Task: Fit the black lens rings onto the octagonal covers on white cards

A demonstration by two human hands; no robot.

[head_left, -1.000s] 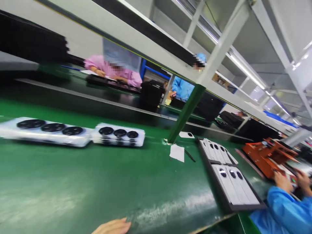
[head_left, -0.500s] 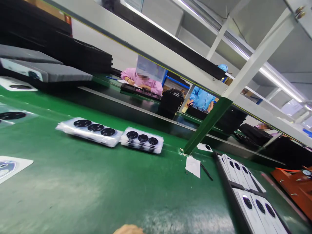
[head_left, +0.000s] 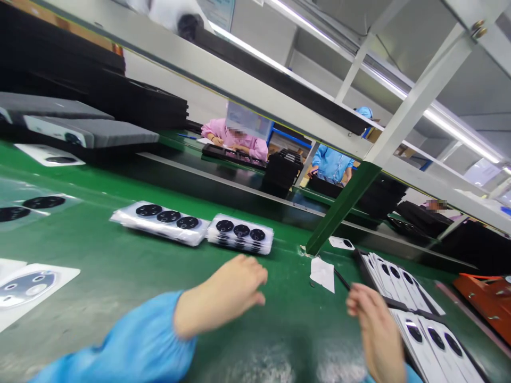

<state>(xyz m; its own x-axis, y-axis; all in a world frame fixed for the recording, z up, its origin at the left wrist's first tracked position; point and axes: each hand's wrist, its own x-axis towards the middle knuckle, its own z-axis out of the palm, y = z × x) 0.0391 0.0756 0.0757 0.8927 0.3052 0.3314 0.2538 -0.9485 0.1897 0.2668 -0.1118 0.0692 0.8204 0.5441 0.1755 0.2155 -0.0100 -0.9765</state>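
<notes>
My left hand (head_left: 224, 293), in a blue sleeve, hovers over the green bench with fingers loosely bent and thumb apart, holding nothing. Just beyond it lie a stack of wrapped white sheets with three black discs (head_left: 241, 242) and a wider similar stack (head_left: 163, 234). My right hand (head_left: 377, 330) is raised at the right, fingers stretched and nothing visible in it. Beside that hand is a black tray (head_left: 369, 279) holding white cards with black discs (head_left: 425, 332). A small white paper (head_left: 322, 274) and a dark pen-like stick (head_left: 341, 277) lie near its fingertips.
At left lie large printed white cards (head_left: 59, 279) and clear sheets with black discs (head_left: 43, 202). Grey foam blocks (head_left: 123, 132) sit behind. A slanted green post (head_left: 343, 207) rises from the bench. An orange fixture (head_left: 489, 303) stands far right. Co-workers (head_left: 329, 162) sit across.
Both hands have come into view over the bench; before, only a sliver of one showed at the bottom edge. The view has shifted slightly, so the bench items appear farther right and lower.
</notes>
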